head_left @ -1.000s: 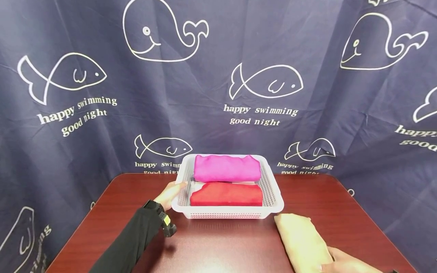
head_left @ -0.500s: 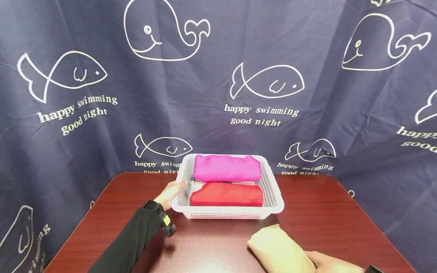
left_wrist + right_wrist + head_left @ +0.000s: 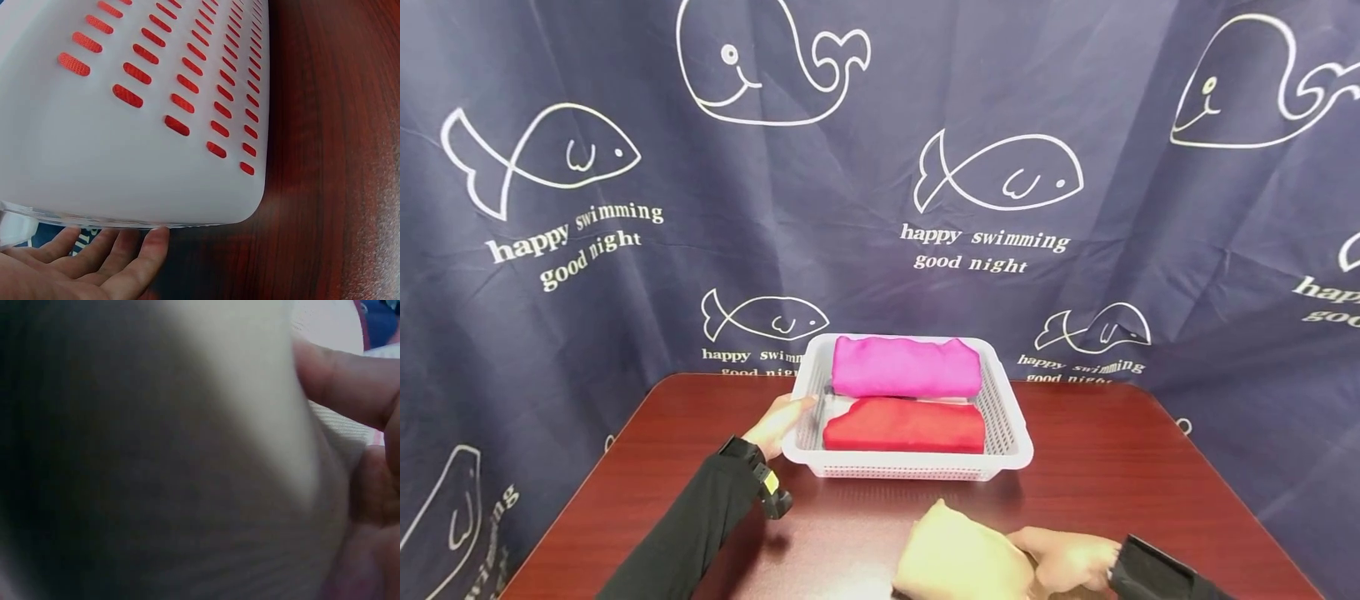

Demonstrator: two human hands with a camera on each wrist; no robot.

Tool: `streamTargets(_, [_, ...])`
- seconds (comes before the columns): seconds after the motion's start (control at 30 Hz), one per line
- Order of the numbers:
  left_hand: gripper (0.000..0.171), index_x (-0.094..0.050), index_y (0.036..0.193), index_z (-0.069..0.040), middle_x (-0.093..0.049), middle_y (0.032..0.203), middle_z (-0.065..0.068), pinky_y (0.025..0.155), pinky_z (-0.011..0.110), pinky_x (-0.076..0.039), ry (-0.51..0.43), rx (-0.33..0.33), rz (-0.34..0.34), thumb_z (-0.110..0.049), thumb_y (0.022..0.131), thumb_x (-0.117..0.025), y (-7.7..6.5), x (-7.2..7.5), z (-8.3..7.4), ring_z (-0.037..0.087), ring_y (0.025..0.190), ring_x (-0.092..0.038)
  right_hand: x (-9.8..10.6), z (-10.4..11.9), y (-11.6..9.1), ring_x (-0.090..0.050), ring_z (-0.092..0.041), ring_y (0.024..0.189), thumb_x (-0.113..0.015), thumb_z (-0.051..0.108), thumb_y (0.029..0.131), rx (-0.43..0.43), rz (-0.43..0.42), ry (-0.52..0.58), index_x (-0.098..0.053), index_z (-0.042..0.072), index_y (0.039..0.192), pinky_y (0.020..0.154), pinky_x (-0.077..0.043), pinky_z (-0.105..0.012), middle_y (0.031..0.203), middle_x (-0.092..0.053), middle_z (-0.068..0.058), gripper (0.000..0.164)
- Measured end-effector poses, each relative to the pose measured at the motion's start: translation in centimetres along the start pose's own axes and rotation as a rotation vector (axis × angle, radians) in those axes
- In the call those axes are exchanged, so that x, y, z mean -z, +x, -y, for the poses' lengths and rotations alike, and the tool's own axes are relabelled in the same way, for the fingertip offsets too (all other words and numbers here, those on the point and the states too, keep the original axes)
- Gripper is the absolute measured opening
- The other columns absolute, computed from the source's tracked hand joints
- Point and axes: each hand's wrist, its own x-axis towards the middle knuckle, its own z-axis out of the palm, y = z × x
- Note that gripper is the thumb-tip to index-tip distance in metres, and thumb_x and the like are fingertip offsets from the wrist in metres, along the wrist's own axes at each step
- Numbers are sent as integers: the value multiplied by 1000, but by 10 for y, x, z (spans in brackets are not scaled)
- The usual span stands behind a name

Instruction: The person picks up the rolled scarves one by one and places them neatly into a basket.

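A white plastic basket (image 3: pixel 917 461) with slotted sides stands on the table. In it lie a folded magenta cloth (image 3: pixel 907 367) at the back and a folded red cloth (image 3: pixel 904 427) in front. My left hand (image 3: pixel 775 427) grips the basket's left side, thumb over the rim; in the left wrist view the fingers (image 3: pixel 140 265) lie against the outer wall (image 3: pixel 125 169). Nearer to me, my right hand (image 3: pixel 1067 558) pinches the right side of a folded beige cloth (image 3: pixel 962 557). That cloth fills most of the right wrist view, where the thumb (image 3: pixel 344 381) presses on it.
The reddish-brown wooden table (image 3: pixel 1120 475) has rounded far corners. Right behind its far edge hangs a dark blue curtain (image 3: pixel 880 167) with white fish and whale drawings.
My right hand has brought the beige cloth leftward, from right of the basket to in front of it, and turned it. The left hand and basket stay in place; the head view shifts slightly.
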Motion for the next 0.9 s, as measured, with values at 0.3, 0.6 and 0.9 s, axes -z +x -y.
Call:
streamTargets(0.3, [45,-35,138,9,-49,125,30,90,56,-44,-11,0,8,-12,99,-42,1,2,0,35,104,-53,-17,33,42,-54,-13,87,-68,-19,58,-86,-64,-245,-59,8,104,81,-44,-25,96,-59,0,54])
streamTargets(0.6, [44,-36,138,7,-49,125,28,91,57,-43,-33,-10,20,-11,98,-42,5,-1,1,35,104,-53,-29,55,77,-54,-9,71,-68,-22,61,-127,56,-289,-61,8,88,68,-47,-22,80,-61,4,41])
streamTargets(0.9, [43,-39,135,10,-52,121,28,90,54,-45,-3,-11,-5,-12,98,-42,1,-1,0,33,101,-54,-26,51,80,-58,-7,81,-71,-18,62,-66,93,-265,-64,9,100,75,-49,-23,89,-64,6,47])
